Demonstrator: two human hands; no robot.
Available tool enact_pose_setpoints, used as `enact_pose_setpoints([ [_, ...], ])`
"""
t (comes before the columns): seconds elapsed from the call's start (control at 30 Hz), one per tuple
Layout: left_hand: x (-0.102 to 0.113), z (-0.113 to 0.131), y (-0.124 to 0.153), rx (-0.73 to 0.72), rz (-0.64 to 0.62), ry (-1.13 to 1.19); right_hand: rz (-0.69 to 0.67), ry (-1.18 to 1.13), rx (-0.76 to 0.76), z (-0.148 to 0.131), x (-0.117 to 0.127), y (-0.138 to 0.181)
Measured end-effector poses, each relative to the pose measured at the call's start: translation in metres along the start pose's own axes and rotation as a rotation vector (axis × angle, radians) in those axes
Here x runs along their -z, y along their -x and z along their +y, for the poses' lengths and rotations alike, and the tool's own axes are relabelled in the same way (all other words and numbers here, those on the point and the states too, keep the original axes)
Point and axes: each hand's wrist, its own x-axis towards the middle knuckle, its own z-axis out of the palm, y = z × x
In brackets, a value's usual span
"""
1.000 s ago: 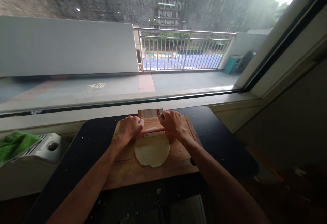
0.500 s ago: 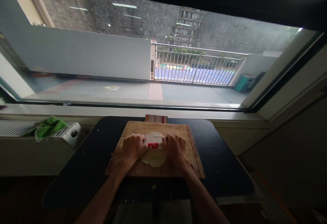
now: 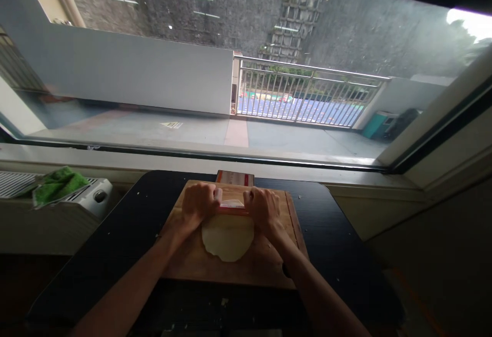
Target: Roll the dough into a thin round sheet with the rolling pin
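Note:
Both ends of a white cylinder with a red label (image 3: 232, 209) are gripped in my fists. My left hand (image 3: 199, 204) is closed round its left end, and my right hand (image 3: 265, 209) wraps its right end. The cylinder lies crosswise over the far part of a flat, pale, roundish sheet of dough (image 3: 228, 239). Beneath the dough is a wooden cutting board (image 3: 188, 268); a dark slot on its right side is partly covered by my right forearm. My fists hide the cylinder's ends.
The board rests on a black table (image 3: 126, 244) dotted with small crumbs. A box (image 3: 236, 177) sits behind the board, near the window sill (image 3: 115, 158). At left, a green cloth (image 3: 61, 185) drapes over a white radiator (image 3: 46, 224). A large window stands beyond.
My hands and the cylinder have moved away from me, from the dough's middle to its far part. More of the near dough shows. The camera view has shifted and tilted slightly.

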Motion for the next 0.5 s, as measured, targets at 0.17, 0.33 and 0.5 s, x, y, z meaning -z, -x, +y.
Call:
enact_pose_setpoints([
  [0.17,0.007,0.003,-0.024,0.028,-0.029,0.005,-0.018,0.006,0.009,0.003,0.005,-0.021],
  [0.33,0.008,0.007,-0.007,0.017,-0.076,0.023,-0.067,-0.013,0.024,0.0,0.001,-0.005],
  [0.5,0.003,-0.001,0.039,-0.061,-0.127,0.033,-0.011,0.015,0.002,-0.004,-0.01,0.045],
])
